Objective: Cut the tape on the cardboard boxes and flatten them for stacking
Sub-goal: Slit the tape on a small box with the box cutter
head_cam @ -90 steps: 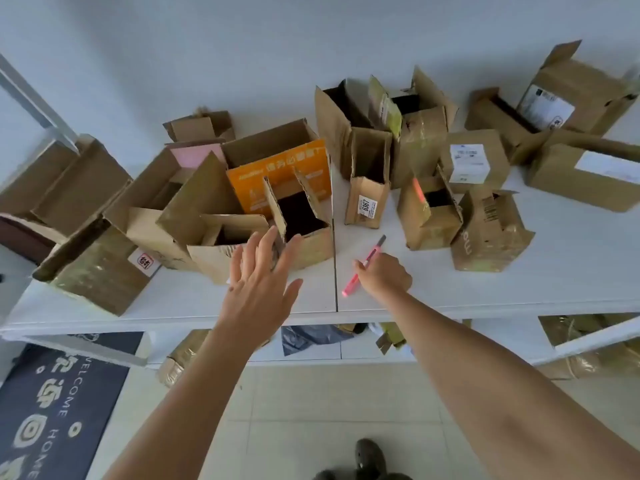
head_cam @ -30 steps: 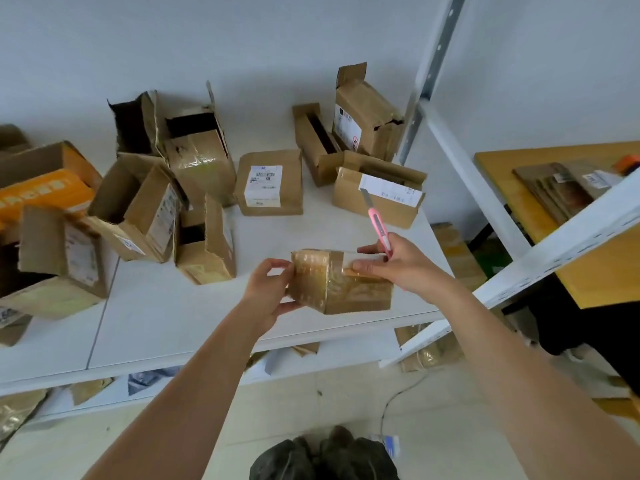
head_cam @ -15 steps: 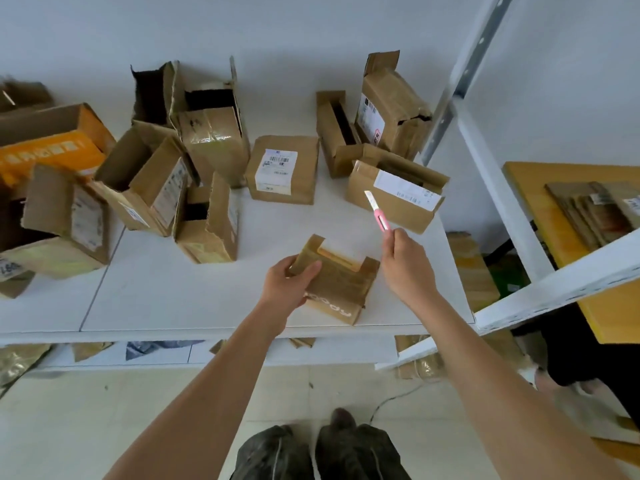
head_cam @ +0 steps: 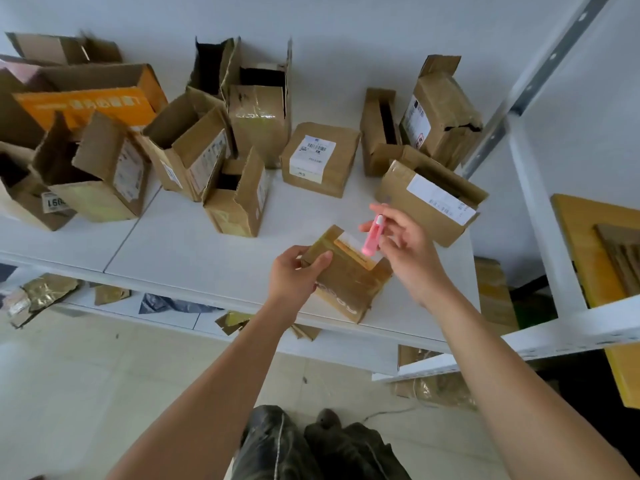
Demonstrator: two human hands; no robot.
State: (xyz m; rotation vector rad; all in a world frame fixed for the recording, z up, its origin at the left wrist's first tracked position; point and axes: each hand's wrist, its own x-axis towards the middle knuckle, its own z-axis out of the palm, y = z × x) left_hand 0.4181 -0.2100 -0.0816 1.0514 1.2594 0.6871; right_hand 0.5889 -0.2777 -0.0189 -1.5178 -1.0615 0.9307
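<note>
A small taped brown box (head_cam: pixel 349 284) lies on the white shelf (head_cam: pixel 194 258) near its front edge. My left hand (head_cam: pixel 294 275) grips the box's left corner, thumb on top. My right hand (head_cam: pixel 401 244) holds a pink utility cutter (head_cam: pixel 373 235) just above the box's top seam, where a pale strip of tape shows. The cutter points down toward the box; its blade tip is too blurred to see.
Several opened cardboard boxes crowd the shelf's back and left, among them an orange-printed box (head_cam: pixel 83 102) and a closed box with a white label (head_cam: pixel 318 157). A labelled box (head_cam: pixel 433 199) sits right behind my right hand. A metal upright (head_cam: pixel 530 84) stands at right.
The cutter has turned from pointing up and away to pointing down over the box's top seam. My left hand has kept its hold on the box, which lies on the shelf.
</note>
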